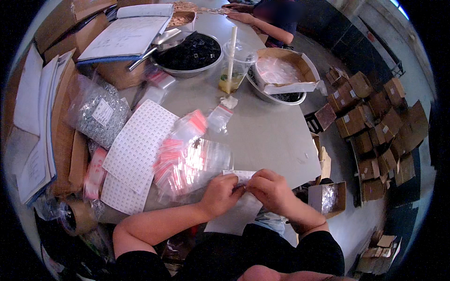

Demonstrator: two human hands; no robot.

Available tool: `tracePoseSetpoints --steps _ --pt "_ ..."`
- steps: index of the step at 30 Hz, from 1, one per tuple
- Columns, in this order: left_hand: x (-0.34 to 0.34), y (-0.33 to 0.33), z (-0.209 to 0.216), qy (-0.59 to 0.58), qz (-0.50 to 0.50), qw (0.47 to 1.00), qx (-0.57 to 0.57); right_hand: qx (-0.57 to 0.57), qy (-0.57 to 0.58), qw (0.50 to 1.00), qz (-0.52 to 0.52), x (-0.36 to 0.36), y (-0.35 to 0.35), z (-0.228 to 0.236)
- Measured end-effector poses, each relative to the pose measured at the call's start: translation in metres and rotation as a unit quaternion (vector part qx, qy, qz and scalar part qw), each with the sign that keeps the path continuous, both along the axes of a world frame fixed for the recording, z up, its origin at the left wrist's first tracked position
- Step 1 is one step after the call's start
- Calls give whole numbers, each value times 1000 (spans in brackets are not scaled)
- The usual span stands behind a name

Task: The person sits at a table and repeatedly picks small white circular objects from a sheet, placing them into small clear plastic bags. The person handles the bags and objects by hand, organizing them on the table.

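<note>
At the table's near edge, my left hand [221, 195] is closed on a white label sheet [234, 216]. My right hand [273, 192] pinches the same sheet beside it, the two hands almost touching. Rows of small printed labels show on the sheet's upper part; its lower part looks plain and hangs toward my lap. My fingertips hide whether a single label is between them. Just left of my hands lies a spread pile of clear zip bags [187, 164] with red strips. More label sheets [139, 140] lie left of the bags.
A bag of small metal parts [104, 114] sits at the left. Toward the back are a metal bowl of black pieces [190, 52], a scoop [157, 48], a drink cup [232, 70] and a carton of clear bags [286, 70]. Cartons [365, 117] stack at right; another person's hand [240, 17] is far.
</note>
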State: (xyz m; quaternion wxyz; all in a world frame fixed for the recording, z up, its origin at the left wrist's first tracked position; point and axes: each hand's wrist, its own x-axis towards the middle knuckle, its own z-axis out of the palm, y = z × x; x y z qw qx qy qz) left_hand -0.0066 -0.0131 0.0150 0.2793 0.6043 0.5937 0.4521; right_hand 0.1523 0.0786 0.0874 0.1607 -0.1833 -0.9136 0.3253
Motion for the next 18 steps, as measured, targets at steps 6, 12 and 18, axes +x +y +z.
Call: tracePoseSetpoints --steps 6,12,18 --pt "4 1 -1 6 -116 992 52 -160 -40 984 -65 -41 69 -16" --pt "3 1 -9 16 -160 983 90 14 -33 998 58 -107 66 -56" --pt "4 2 -13 21 -152 981 116 65 -67 993 -67 -92 84 -58"
